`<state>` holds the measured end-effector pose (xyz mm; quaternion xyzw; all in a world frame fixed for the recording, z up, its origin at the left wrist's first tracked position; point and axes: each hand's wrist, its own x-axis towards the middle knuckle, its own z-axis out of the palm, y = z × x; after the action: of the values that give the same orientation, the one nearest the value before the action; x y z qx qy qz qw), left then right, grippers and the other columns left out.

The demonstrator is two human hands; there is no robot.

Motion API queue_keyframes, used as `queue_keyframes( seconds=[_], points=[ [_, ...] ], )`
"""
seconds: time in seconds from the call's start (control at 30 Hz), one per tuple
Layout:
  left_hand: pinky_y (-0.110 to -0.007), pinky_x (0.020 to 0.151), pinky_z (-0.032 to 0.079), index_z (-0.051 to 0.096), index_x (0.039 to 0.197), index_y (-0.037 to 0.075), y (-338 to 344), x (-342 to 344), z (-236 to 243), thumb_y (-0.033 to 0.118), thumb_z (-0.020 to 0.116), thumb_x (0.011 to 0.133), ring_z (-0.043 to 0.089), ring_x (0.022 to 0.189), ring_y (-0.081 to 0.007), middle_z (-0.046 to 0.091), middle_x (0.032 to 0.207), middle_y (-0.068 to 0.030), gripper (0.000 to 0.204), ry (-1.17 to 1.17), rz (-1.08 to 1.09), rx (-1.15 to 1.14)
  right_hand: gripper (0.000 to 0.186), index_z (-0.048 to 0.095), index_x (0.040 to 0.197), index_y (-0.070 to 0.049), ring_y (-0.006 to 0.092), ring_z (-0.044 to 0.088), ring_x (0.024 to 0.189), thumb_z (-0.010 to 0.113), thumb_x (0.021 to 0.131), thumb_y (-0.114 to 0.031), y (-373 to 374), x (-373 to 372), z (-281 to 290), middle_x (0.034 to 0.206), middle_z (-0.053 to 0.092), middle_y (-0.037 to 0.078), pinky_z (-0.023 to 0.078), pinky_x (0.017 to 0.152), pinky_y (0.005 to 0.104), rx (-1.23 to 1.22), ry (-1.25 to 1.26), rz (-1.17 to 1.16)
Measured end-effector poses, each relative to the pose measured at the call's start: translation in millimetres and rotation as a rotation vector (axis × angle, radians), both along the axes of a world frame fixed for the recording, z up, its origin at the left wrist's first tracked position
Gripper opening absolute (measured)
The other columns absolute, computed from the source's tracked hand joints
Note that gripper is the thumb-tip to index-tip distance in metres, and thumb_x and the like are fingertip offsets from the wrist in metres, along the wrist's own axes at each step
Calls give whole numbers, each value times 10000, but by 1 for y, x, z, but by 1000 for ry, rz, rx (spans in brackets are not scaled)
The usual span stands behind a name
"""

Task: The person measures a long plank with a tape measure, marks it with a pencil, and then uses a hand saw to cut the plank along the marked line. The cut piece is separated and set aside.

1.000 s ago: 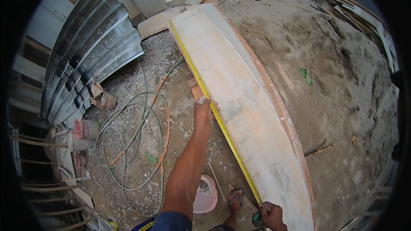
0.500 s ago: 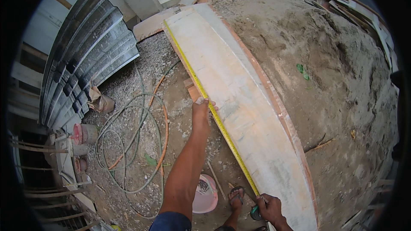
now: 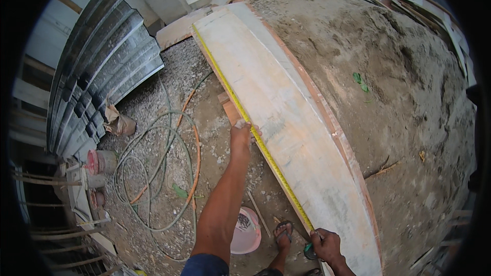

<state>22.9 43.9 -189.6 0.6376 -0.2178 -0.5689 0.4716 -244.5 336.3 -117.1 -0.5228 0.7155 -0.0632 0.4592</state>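
A yellow tape measure blade (image 3: 225,86) runs along the left edge of a long, pale, dusty board (image 3: 286,107), from the board's far corner toward me. My left hand (image 3: 242,134) is about midway along that edge, its fingers closed on the blade and the board's rim. At the near end my right hand (image 3: 327,246) is closed by the blade's end, with the dark green tape case (image 3: 309,251) partly hidden at its thumb side. A second board (image 3: 268,41) lies beneath the pale one and shows along its right side.
A coiled hose (image 3: 148,174) lies on gravel to the left, near a stack of corrugated metal sheets (image 3: 107,61). A pink basin (image 3: 246,231) sits by my foot (image 3: 283,235). Buckets (image 3: 102,162) stand far left. A sand mound (image 3: 409,107) rises at right.
My left hand has slipped slightly nearer to me along the blade. My right hand has shifted a little to the right with the tape case.
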Motion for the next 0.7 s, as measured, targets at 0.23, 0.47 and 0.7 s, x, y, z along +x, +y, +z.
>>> queue_keyframes(
  seconds=[0.23,0.47,0.7],
  points=[
    [-322,623,521,550,1034,14,7,-5,0,108,478,978,639,694,-199,634,847,-88,131,18,-10,-11,298,708,857,-52,356,655,643,590,887,-324,-3,-8,2,683,663,172,519,638,423,-12,-6,0],
    [-280,648,529,570,1053,15,66,-30,-29,166,540,961,656,720,-183,654,886,-89,179,33,-108,73,351,696,826,-77,375,633,616,544,900,-385,36,-31,-20,609,619,178,505,620,448,114,0,-16],
    [-277,606,514,596,1102,21,301,-46,-80,258,561,965,657,686,-161,680,866,-88,277,-31,-344,425,410,706,955,-84,423,637,727,480,919,-424,163,-87,-53,749,649,228,496,675,487,97,23,-104]
  ],
)
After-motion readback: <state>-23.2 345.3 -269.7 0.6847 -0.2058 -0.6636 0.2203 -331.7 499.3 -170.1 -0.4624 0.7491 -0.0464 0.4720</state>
